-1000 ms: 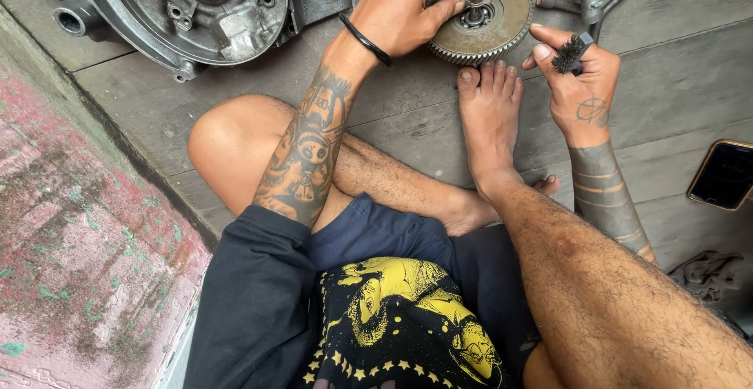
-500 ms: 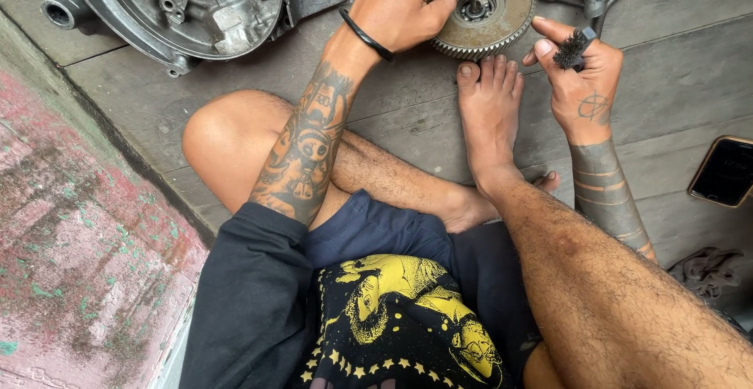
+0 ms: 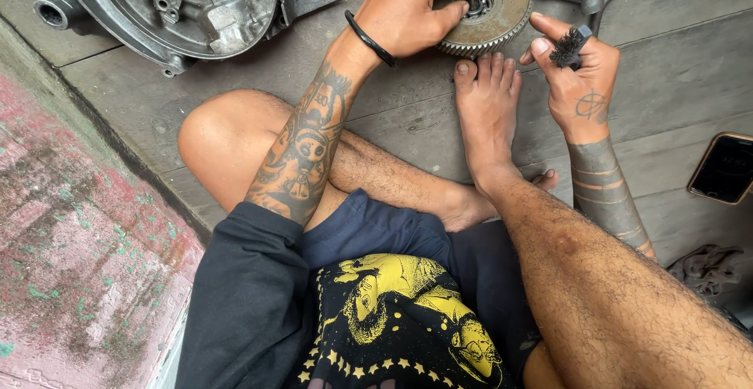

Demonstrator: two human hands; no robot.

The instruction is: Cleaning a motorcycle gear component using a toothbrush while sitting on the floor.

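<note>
A: Where does the gear wheel (image 3: 480,11) sit?

B: Flat on the grey plank floor (image 3: 408,114), at the top of the view, just beyond the toes of the bare foot (image 3: 486,107). The toes lie close to its toothed rim; contact cannot be confirmed. Judged: the foot works as a stop so the wheel does not slide toward the person.

A: And the left hand (image 3: 408,12)?

B: It lies over the wheel's left half, palm down. The thumb runs along the near rim and the fingers curl over the top toward the hub, closed on the wheel. Likely a steadying grip, pinning the wheel to the floor. The wrist carries a black band (image 3: 369,38); the tattooed forearm reaches forward across the bent knee (image 3: 227,138).

A: Right hand (image 3: 576,75)?

B: It holds a small dark brush (image 3: 566,46), bristles pointing toward the wheel. Thumb and forefinger pinch the tool; the remaining fingers fold in behind it. The hand hovers just right of the wheel, apart from it, wrist bent slightly inward. The short pinch looks suited to fine, close work on the teeth.

A: Surroundings?

B: A big metal engine casing (image 3: 204,5) lies at upper left, well apart from the wheel. A phone (image 3: 723,168) rests face up at the right edge, and a crumpled rag (image 3: 706,267) lies below it.
</note>
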